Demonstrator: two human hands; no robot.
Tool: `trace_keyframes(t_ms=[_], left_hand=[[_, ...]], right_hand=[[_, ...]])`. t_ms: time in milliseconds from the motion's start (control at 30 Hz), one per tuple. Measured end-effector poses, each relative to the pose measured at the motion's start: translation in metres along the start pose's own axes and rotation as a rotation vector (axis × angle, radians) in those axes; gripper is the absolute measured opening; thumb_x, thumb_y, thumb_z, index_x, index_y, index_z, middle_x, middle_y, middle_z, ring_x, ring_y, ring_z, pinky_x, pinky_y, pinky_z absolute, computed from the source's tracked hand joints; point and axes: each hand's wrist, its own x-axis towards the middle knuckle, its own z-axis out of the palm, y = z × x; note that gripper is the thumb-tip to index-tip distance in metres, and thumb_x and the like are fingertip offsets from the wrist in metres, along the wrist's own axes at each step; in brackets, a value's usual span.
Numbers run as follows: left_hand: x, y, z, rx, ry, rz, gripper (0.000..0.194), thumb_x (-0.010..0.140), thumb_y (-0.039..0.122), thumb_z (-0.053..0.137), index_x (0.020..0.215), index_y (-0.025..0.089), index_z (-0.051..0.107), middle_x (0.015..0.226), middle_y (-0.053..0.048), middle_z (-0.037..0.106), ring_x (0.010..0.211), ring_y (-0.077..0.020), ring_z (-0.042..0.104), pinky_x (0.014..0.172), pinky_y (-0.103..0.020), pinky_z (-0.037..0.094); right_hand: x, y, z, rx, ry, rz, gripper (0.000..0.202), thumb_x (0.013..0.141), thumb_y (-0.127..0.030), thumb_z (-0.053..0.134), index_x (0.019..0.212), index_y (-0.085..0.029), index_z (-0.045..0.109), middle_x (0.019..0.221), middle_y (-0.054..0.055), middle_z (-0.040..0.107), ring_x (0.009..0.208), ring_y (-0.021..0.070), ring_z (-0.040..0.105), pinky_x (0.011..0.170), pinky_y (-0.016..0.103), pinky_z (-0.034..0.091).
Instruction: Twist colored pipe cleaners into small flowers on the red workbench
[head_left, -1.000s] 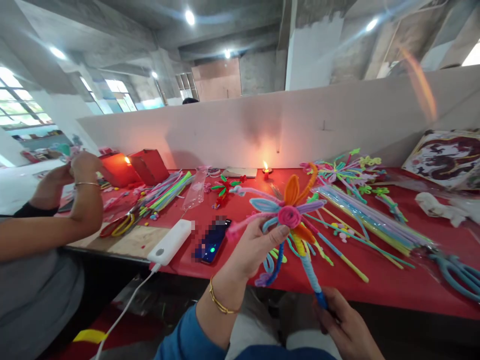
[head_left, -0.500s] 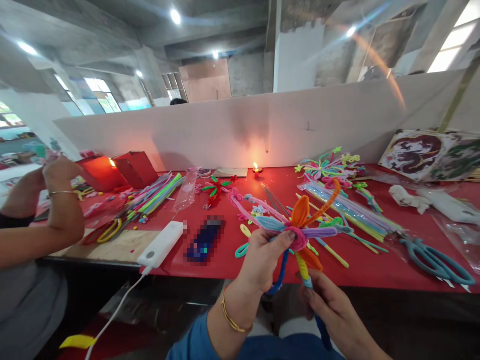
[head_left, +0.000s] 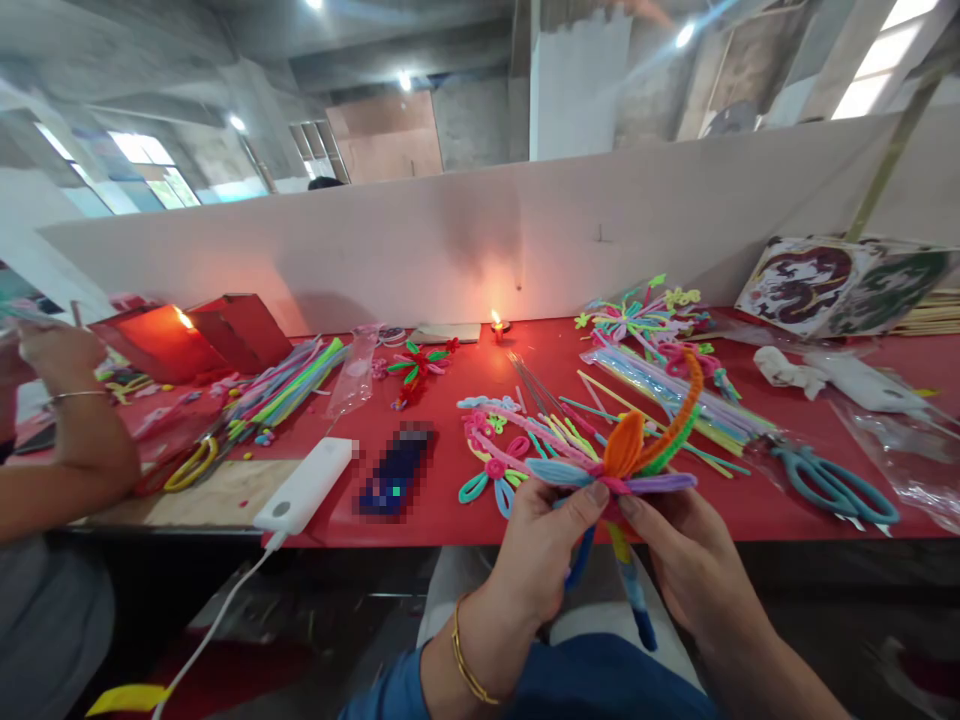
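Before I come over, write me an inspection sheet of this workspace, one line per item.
Surface: red tabletop, crowded toward the back and right.
Job's things: fuzzy-stem flower with orange, blue and purple petals, held up off the table.
Clutter: phone, blurred; teal scissors; clear-wrapped stems.
Grips: left hand and right hand both hold the flower near its middle.
Cables: white cable runs from the white device down past the front edge.
Surroundings: lit candle before a pale partition; co-worker's arm at left.
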Motion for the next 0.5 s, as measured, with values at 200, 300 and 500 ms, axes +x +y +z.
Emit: trace_keyframes(t_ms=[200,300,500], left_hand=[[-0.0026,-0.0042,0.0018,-0.008,-0.02,0.011,0.012,0.066,0.023,0.071,0.077,0.02,0.071,0.074,0.0,0.07,0.075,-0.0142,0.062,0.076,-0.026,0.046],[-0.0037,-0.0067,0.0015,-0.003,-0.005,0.007,0.011,0.066,0.022,0.07,0.076,0.019,0.07,0.074,0.0,0.069,0.071,-0.0129,0.06,0.072,-0.024,0.046],[-0.0071,-0.0059,0.0009,-0.04,-0.006,-0.007,0.009,0.063,0.02,0.071,0.072,0.018,0.069,0.067,0.001,0.065,0.066,-0.0121,0.057,0.067,-0.024,0.044]], right_hand=[[-0.004,-0.0001,0.0044,0.08,0.077,0.018,0.019,0.064,-0.031,0.073,0.08,-0.023,0.067,0.078,0.003,0.071,0.075,0.0222,0.066,0.07,0.036,0.054],[-0.0045,-0.0016,0.0052,0.097,0.068,0.014,0.017,0.064,-0.031,0.073,0.079,-0.024,0.068,0.076,0.003,0.071,0.074,0.0223,0.067,0.068,0.036,0.055],[-0.0088,-0.004,0.0068,0.145,0.039,0.051,0.013,0.063,-0.026,0.074,0.075,-0.023,0.071,0.072,0.003,0.071,0.07,0.0205,0.067,0.066,0.031,0.056]])
